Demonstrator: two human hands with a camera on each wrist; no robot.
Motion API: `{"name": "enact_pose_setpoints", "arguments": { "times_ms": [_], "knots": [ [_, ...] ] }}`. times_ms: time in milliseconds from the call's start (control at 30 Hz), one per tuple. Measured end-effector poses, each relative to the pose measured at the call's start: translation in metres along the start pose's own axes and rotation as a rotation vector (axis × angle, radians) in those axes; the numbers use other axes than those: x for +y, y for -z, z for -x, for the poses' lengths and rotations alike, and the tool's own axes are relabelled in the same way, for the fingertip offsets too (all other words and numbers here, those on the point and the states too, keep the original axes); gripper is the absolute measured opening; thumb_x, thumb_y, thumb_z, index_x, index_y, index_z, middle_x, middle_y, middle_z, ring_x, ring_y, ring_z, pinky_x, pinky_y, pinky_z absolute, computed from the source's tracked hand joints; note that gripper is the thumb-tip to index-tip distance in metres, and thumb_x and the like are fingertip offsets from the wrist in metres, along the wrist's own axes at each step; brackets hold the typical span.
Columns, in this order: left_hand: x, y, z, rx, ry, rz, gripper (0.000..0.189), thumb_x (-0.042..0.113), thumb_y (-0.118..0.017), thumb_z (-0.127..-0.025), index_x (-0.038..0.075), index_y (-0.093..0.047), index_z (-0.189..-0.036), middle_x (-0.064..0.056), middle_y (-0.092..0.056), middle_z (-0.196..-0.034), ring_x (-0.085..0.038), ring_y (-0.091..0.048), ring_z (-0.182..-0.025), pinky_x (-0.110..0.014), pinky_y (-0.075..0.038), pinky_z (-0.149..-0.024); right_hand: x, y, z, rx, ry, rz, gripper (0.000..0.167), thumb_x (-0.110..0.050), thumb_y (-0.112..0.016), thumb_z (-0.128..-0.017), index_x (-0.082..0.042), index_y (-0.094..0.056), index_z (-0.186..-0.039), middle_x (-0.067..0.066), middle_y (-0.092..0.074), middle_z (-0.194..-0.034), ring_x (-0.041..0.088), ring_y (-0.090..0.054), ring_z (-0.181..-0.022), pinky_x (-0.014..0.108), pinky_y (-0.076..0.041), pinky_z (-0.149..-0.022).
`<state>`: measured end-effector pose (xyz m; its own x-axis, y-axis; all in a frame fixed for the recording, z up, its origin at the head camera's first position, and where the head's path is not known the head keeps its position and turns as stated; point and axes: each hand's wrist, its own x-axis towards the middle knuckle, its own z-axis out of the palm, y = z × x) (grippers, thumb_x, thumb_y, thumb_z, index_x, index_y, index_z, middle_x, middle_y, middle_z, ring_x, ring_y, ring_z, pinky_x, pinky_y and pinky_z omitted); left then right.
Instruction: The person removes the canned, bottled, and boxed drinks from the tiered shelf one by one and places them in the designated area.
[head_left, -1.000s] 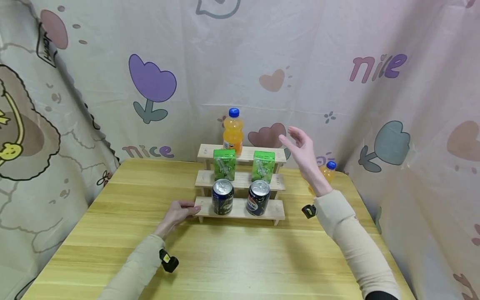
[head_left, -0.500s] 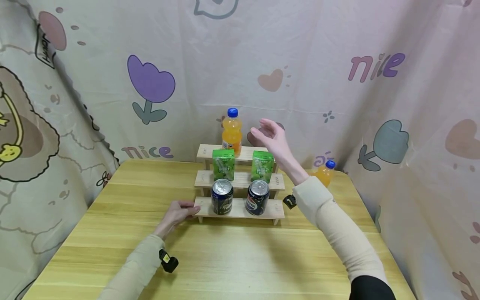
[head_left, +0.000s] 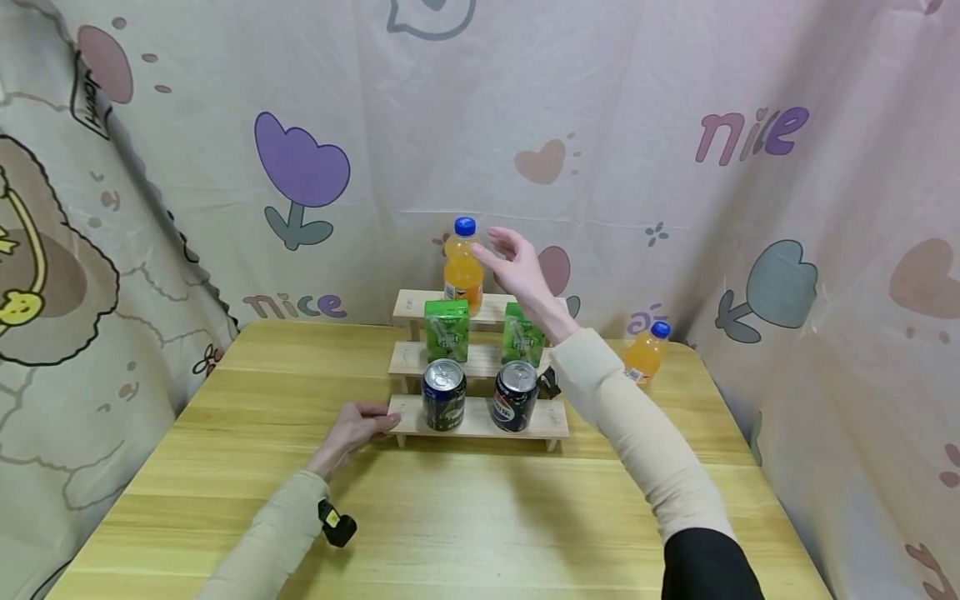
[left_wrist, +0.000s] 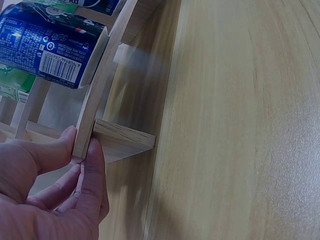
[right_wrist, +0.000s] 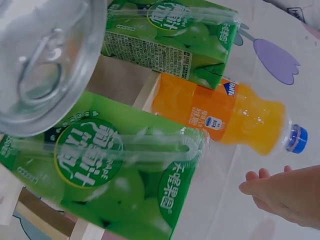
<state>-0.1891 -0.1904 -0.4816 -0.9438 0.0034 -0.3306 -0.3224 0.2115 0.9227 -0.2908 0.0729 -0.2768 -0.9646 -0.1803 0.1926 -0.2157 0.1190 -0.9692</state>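
Note:
My left hand (head_left: 356,433) pinches the left end of the lowest step of a three-tier wooden display rack (head_left: 478,417), thumb above and fingers below. On the top tier stands an orange Fanta bottle (head_left: 463,275) with a blue cap. Just right of its upper part, my right hand (head_left: 522,271) is raised with fingers loosely extended; the right wrist view shows a gap between fingertips and bottle (right_wrist: 220,112). Two green juice boxes, one left (head_left: 447,332) and one right (head_left: 522,337), stand on the middle tier. The bottom tier bears two dark blue Pepsi cans, left (head_left: 444,396) and right (head_left: 515,398).
A second orange bottle (head_left: 645,357) stands on the wooden table (head_left: 465,517) right of the rack, beyond my right forearm. Behind the table hangs a patterned curtain (head_left: 420,108), with more curtain along both sides.
My right hand has moved left from beyond the rack's right end to beside the top-tier bottle. The left hand keeps its pinch on the rack, and the drinks have stayed put.

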Motion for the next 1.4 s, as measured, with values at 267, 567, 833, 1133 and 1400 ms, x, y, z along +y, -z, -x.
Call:
{"name": "enact_pose_setpoints", "arguments": {
  "times_ms": [267,567,833,1133,1400],
  "knots": [
    [-0.001,0.001,-0.001,0.002,-0.004,-0.001,0.046,0.006,-0.071,-0.093,-0.019,-0.054,-0.127,-0.026,-0.070,-0.110,-0.009,-0.067,-0.080,-0.027,-0.064,-0.080,-0.001,-0.011,-0.011,-0.004,-0.010,-0.008,0.054,-0.022,-0.065,-0.099,-0.005,-0.047,-0.147,0.015,-0.045,-0.154,0.028,-0.041,-0.144,0.039,-0.036,-0.124],
    [-0.003,0.000,-0.001,0.006,-0.014,0.006,0.045,0.005,-0.070,-0.092,-0.021,-0.054,-0.125,-0.028,-0.071,-0.109,-0.008,-0.068,-0.080,-0.024,-0.063,-0.076,0.003,-0.017,-0.023,-0.035,-0.022,0.013,0.051,-0.029,-0.063,-0.101,-0.009,-0.051,-0.146,0.014,-0.050,-0.149,0.028,-0.047,-0.137,0.043,-0.038,-0.123],
    [-0.002,0.000,-0.001,0.008,-0.011,-0.005,0.046,0.006,-0.071,-0.093,-0.020,-0.054,-0.126,-0.026,-0.071,-0.109,-0.009,-0.067,-0.080,-0.026,-0.064,-0.078,0.004,-0.022,-0.028,-0.070,-0.017,0.022,0.046,-0.035,-0.059,-0.102,-0.011,-0.057,-0.142,0.009,-0.054,-0.148,0.027,-0.049,-0.136,0.047,-0.038,-0.122],
    [-0.001,0.000,-0.001,0.004,-0.008,-0.007,0.045,0.007,-0.071,-0.092,-0.019,-0.055,-0.125,-0.023,-0.072,-0.105,-0.008,-0.067,-0.079,-0.027,-0.064,-0.078,0.004,-0.025,-0.030,-0.029,0.053,0.102,0.040,-0.027,-0.055,-0.105,-0.001,-0.059,-0.135,0.018,-0.059,-0.135,0.029,-0.053,-0.126,0.045,-0.044,-0.117],
    [-0.001,0.000,-0.001,-0.002,-0.007,-0.016,0.049,0.007,-0.070,-0.093,-0.020,-0.051,-0.129,-0.033,-0.067,-0.117,-0.009,-0.068,-0.081,-0.028,-0.064,-0.080,0.002,-0.022,-0.027,0.019,0.065,0.139,0.037,-0.026,-0.054,-0.105,-0.001,-0.060,-0.132,0.019,-0.060,-0.133,0.030,-0.053,-0.125,0.046,-0.045,-0.115]
  ]
}}
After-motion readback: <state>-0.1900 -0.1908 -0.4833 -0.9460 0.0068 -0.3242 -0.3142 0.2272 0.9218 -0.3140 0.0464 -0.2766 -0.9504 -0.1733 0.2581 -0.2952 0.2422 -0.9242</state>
